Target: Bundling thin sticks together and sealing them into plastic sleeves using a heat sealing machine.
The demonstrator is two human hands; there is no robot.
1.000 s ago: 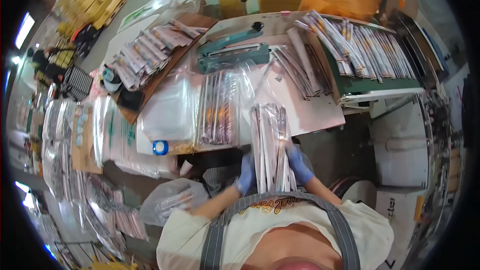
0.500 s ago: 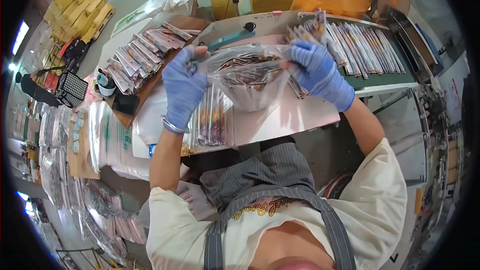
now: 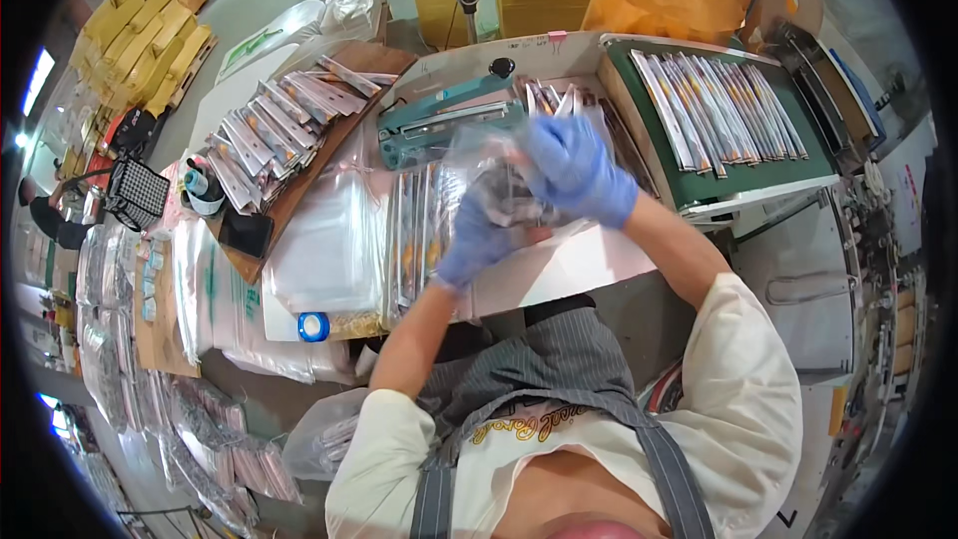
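At the centre of the frame, the left hand (image 3: 477,236) and right hand (image 3: 571,168), both in blue gloves, clutch a clear plastic bag (image 3: 504,180) of packets above the table (image 3: 589,265). A teal heat sealer (image 3: 439,122) lies just beyond, upper centre.

Clear plastic bag (image 3: 504,185) stuffed with slim packets, held above the table between both blue-gloved hands: left hand (image 3: 477,240) under it, right hand (image 3: 574,168) on top. Long narrow foil packets (image 3: 720,105) lie in a fanned row on the green tray at right, more of them piled (image 3: 264,135) on the brown board at left, and another row (image 3: 419,230) flat on the white table under the hands. Stack of empty clear bags (image 3: 324,250) left of centre; yellow boxes (image 3: 150,35) stacked far upper left.
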